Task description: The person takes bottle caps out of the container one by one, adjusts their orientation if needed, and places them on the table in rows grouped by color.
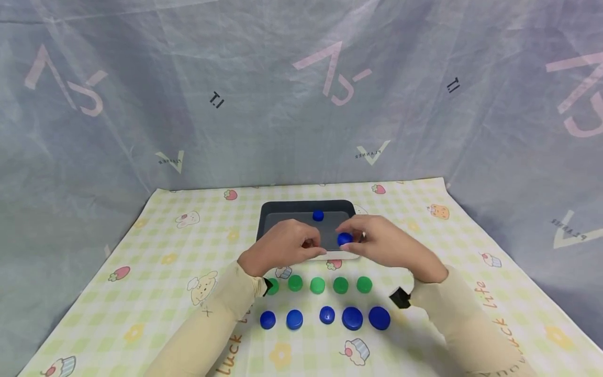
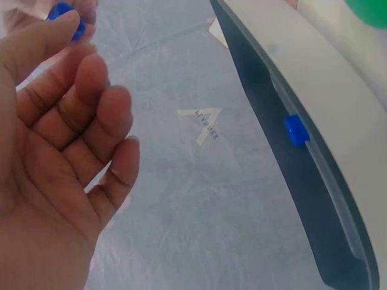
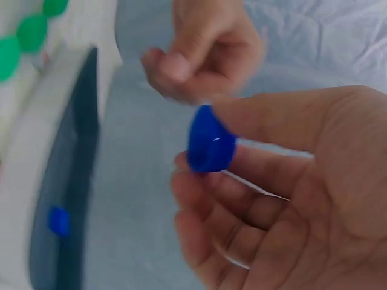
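My right hand (image 1: 388, 242) pinches a blue bottle cap (image 3: 208, 142) between thumb and fingers, above the front right part of a dark grey tray (image 1: 308, 204). Facing it, my left hand (image 1: 282, 245) hovers at the tray's near side with its fingers loosely bent and nothing in them. In the left wrist view the held cap shows just behind the left thumb. Another blue cap (image 1: 318, 215) lies inside the tray near its back wall.
In front of the tray runs a row of green caps (image 1: 317, 285), several of them. Closer to me is a row of several blue caps (image 1: 352, 318). A checked, patterned cloth (image 1: 165, 293) covers the table, and a grey curtain (image 1: 264, 131) hangs behind.
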A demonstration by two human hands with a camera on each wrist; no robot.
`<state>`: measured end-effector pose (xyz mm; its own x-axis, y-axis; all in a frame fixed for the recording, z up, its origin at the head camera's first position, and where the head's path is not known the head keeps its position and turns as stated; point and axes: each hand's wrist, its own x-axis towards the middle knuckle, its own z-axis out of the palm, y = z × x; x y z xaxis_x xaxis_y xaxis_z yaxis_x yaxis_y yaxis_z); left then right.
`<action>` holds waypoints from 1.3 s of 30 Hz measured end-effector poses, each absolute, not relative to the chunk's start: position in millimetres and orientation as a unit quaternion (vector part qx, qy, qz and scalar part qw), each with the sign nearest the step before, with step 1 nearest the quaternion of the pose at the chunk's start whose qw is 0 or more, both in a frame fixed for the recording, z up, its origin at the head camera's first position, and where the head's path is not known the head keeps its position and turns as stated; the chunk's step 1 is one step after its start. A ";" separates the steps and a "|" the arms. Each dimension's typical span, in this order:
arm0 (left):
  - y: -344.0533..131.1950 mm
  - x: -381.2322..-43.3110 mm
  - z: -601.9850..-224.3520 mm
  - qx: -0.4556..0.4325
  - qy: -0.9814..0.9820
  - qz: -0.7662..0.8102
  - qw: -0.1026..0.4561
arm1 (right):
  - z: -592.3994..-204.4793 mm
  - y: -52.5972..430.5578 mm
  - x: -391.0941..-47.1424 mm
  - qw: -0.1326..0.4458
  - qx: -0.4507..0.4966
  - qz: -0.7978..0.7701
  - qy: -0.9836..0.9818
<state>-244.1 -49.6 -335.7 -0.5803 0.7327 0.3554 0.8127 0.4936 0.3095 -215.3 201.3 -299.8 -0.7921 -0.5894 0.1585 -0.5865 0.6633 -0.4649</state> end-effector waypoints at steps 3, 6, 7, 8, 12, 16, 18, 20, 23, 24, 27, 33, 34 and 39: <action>-52.5 -245.4 -333.0 -0.438 -0.865 -0.232 0.078 | -289.7 217.2 -211.6 -0.009 -0.333 -0.187 0.924; -55.3 -247.9 -331.8 -0.427 -0.870 -0.236 0.071 | -283.6 230.2 -207.0 0.011 -0.341 -0.140 0.930; -56.1 -248.9 -331.9 -0.425 -0.870 -0.238 0.069 | -282.7 233.3 -205.5 0.024 -0.343 -0.133 0.930; -56.8 -249.9 -332.1 -0.423 -0.871 -0.240 0.067 | -282.2 235.7 -203.9 0.041 -0.342 -0.130 0.930; -57.9 -253.9 -333.9 -0.417 -0.875 -0.241 0.051 | -285.7 240.5 -199.4 0.121 -0.328 -0.125 0.928; -58.5 -256.5 -335.5 -0.411 -0.880 -0.236 0.027 | -303.7 240.5 -197.3 0.198 -0.297 -0.100 0.929; -59.1 -257.6 -336.1 -0.407 -0.882 -0.236 0.019 | -316.4 240.5 -196.2 0.228 -0.278 -0.083 0.929; -59.5 -258.9 -337.0 -0.406 -0.883 -0.234 0.017 | -328.0 242.1 -195.1 0.246 -0.264 -0.071 0.930; -60.2 -261.2 -339.1 -0.406 -0.884 -0.230 0.016 | -340.4 247.3 -193.1 0.261 -0.239 -0.057 0.933; -60.4 -262.0 -340.1 -0.406 -0.885 -0.227 0.014 | -343.1 249.7 -192.5 0.262 -0.236 -0.057 0.934; -61.3 -263.4 -342.4 -0.401 -0.889 -0.223 0.009 | -349.6 255.2 -190.3 0.268 -0.227 -0.066 0.934; -61.8 -264.8 -344.2 -0.391 -0.894 -0.220 -0.007 | -361.3 258.0 -182.5 0.275 -0.212 -0.078 0.935; -62.1 -264.8 -344.0 -0.390 -0.894 -0.220 -0.009 | -362.9 257.6 -181.2 0.274 -0.210 -0.078 0.935; -64.0 -264.3 -343.8 -0.383 -0.897 -0.221 -0.015 | -368.4 254.6 -178.4 0.260 -0.213 -0.079 0.938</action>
